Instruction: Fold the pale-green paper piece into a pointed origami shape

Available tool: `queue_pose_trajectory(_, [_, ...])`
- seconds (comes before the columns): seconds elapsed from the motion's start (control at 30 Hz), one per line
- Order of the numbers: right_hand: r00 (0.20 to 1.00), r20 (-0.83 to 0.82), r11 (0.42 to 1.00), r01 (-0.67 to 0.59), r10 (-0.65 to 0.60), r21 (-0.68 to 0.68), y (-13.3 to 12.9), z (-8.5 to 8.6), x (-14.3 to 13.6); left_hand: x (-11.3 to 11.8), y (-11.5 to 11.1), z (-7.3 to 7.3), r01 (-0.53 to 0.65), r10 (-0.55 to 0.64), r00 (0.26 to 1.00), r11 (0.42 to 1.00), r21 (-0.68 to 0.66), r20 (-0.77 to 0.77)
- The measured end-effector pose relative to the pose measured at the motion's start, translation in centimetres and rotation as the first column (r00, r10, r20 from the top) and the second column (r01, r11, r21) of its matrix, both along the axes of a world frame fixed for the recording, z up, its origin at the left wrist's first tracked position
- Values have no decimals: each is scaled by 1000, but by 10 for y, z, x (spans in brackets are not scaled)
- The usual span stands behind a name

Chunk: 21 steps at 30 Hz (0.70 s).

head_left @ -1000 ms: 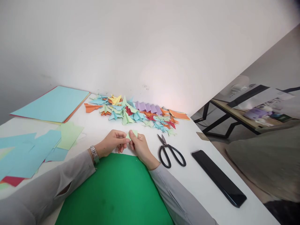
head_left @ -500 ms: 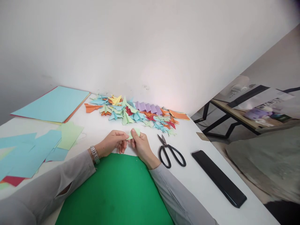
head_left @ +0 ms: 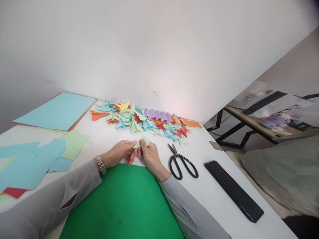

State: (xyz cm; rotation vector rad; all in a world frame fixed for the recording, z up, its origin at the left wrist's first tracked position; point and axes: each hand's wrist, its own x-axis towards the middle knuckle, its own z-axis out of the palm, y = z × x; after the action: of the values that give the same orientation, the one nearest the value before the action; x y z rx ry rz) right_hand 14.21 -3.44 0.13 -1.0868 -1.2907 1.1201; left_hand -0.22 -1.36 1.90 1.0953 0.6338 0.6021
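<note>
Between my two hands is a small piece of light green paper, its lower part hidden by my fingers. My left hand, with a metal watch at the wrist, pinches its left edge. My right hand grips the other side, thumb laid on top. Both hands are above the far edge of a green sheet. Just beyond them lies a heap of small folded paper shapes in several colours, some like paper planes. Black-handled scissors rest to the right of my right hand, blades partly apart.
Loose blue and light green paper pieces spread over the left of the white table. Behind them is a stack of large coloured sheets. A long black object lies at the right. Farther right stands a low wooden table.
The light green paper shows a little wider between my hands, and my left fingers have shifted slightly along it. The things on the table have stayed in place.
</note>
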Motion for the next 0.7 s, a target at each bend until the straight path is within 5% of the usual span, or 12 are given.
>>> queue_pose_trajectory(0.7, [997,-62,995,40,-46,-91,-2,4,-1,3,-3,-3,-95,101,992,992,80,-78])
